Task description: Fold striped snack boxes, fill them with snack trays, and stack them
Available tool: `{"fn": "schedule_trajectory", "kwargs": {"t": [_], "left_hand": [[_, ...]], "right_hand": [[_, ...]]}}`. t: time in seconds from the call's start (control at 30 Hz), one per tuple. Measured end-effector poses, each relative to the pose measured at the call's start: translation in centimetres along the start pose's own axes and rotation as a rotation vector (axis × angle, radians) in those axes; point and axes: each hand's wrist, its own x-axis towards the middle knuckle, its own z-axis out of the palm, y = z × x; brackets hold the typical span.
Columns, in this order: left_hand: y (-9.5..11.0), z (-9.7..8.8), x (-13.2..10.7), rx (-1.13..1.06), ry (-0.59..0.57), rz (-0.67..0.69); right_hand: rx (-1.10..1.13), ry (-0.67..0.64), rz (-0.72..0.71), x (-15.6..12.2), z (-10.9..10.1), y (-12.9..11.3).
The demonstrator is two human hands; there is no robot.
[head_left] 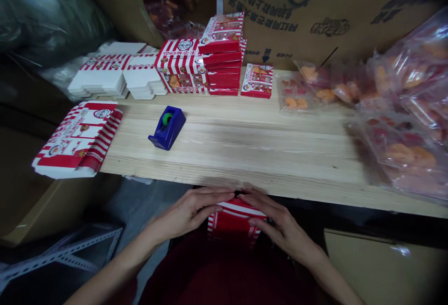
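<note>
A red-and-white striped carton point(235, 221) sits just off the worktop's near edge, between the left hand point(187, 211) and right hand point(283, 223). Both hands hold it from either side, fingers lying flat along it, not clenched. Farther off on the pale wooden worktop point(266, 151) stand a blue tape dispenser point(168, 127) and, right, clear bags of orange-and-red goods point(402, 146). Held this lightly beyond the edge, the carton could drop if the fingers loosened.

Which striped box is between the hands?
The red-striped box under the left hand and right hand: it sits below the table edge, while the other boxes rest on the table.
</note>
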Motion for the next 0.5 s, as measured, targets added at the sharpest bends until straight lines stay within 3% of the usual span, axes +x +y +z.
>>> {"fn": "schedule_trajectory", "kwargs": {"t": [0.17,0.27,0.43,0.5], "left_hand": [[-0.8,0.1,-0.4,0.066,0.006,0.100],[-1.3,0.3,-0.2,0.011,0.036,0.081],[-0.8,2.3,1.0,-0.119,0.243,0.001],[-0.2,2.8,1.4,-0.123,0.266,0.002]], "right_hand": [[-0.010,0.034,-0.039,-0.1,0.6,-0.4],[0.036,0.053,-0.035,-0.2,1.0,-0.5],[0.124,0.230,0.045,0.8,1.6,-0.9],[0.140,0.286,0.065,1.5,1.9,-0.8]]}}
